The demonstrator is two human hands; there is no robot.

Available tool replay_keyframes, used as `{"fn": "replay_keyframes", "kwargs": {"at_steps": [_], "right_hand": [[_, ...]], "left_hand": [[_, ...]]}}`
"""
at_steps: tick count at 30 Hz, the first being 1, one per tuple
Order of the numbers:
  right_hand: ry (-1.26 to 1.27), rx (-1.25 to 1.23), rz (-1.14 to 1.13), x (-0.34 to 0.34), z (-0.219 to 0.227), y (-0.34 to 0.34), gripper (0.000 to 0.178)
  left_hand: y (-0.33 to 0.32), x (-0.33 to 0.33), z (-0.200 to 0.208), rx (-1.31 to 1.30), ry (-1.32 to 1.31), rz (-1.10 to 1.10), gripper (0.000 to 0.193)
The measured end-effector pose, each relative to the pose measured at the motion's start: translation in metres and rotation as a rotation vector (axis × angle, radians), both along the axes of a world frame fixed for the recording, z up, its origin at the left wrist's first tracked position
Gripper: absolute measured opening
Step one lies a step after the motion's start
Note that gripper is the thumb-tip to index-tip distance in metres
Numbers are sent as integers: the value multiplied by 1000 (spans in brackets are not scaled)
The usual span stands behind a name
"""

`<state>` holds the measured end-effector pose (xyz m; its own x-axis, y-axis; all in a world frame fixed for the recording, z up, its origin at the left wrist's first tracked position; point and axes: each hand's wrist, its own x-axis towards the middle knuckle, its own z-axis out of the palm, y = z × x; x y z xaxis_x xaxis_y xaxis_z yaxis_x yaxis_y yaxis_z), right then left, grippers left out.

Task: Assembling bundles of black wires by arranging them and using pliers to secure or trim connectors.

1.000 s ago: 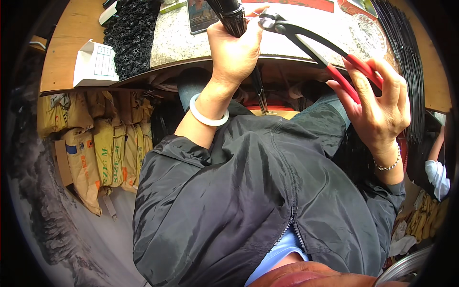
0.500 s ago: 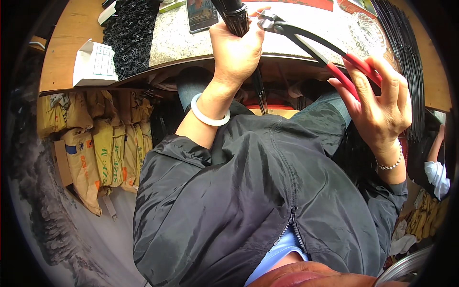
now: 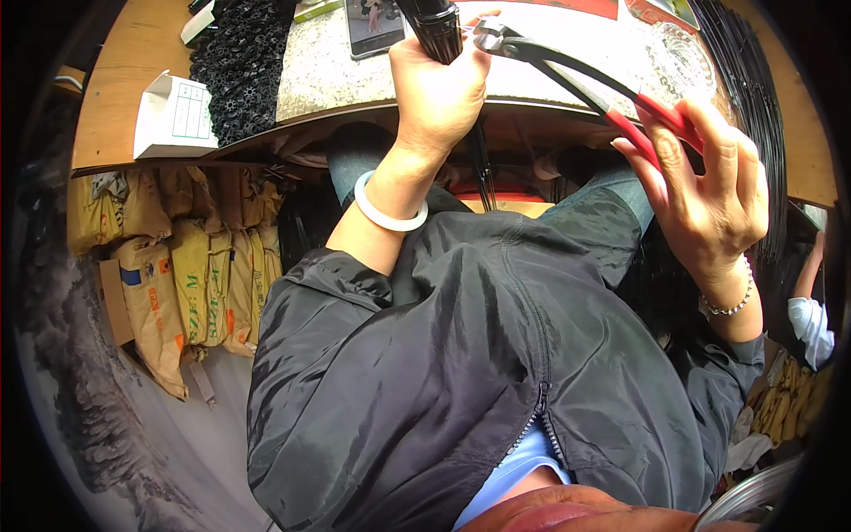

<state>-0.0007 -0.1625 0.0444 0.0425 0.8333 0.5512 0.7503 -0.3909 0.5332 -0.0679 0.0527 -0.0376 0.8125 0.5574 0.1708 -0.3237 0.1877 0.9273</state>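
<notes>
My left hand (image 3: 436, 97) is wrapped around a black umbrella frame (image 3: 434, 31), a bundle of thin black ribs whose lower ends (image 3: 481, 168) hang below the table edge. In my right hand (image 3: 709, 191) are end-cutting pincers (image 3: 567, 82) with red grips and dark arms. Fingers and thumb hold the two grips, which are spread apart. The metal jaws of the pincers lie right beside the fingertips of my left hand, next to the frame. Whether the jaws touch a wire or rib there is too small to tell.
Small black plastic parts (image 3: 239, 80) lie heaped at the left by a white box (image 3: 177, 115). A phone (image 3: 374, 27) rests behind my left hand. At the right are a clear glass dish (image 3: 678, 62) and long black rods (image 3: 753, 106). Filled sacks (image 3: 191, 279) stand below left.
My right hand has shifted slightly right, and the pincers' jaws have moved a little up and left. My left hand keeps its hold on the umbrella frame. The phone's screen picture differs.
</notes>
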Motion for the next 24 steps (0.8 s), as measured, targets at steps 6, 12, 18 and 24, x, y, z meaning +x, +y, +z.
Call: {"fn": "replay_keyframes", "kwargs": {"at_steps": [6, 12, 18, 24], "right_hand": [[-3, 7, 24, -2, 1, 1, 29], [85, -16, 82, -3, 1, 2, 21], [2366, -78, -32, -5, -9, -12, 32], [1841, -221, 21, -6, -32, 2, 52]], "left_hand": [[1, -1, -8, -105, -88, -75, 20], [-3, -7, -1, -65, -171, -101, 19], [-2, 2, -1, 370, -442, -26, 4], [3, -4, -9, 406, -361, -84, 30]]}}
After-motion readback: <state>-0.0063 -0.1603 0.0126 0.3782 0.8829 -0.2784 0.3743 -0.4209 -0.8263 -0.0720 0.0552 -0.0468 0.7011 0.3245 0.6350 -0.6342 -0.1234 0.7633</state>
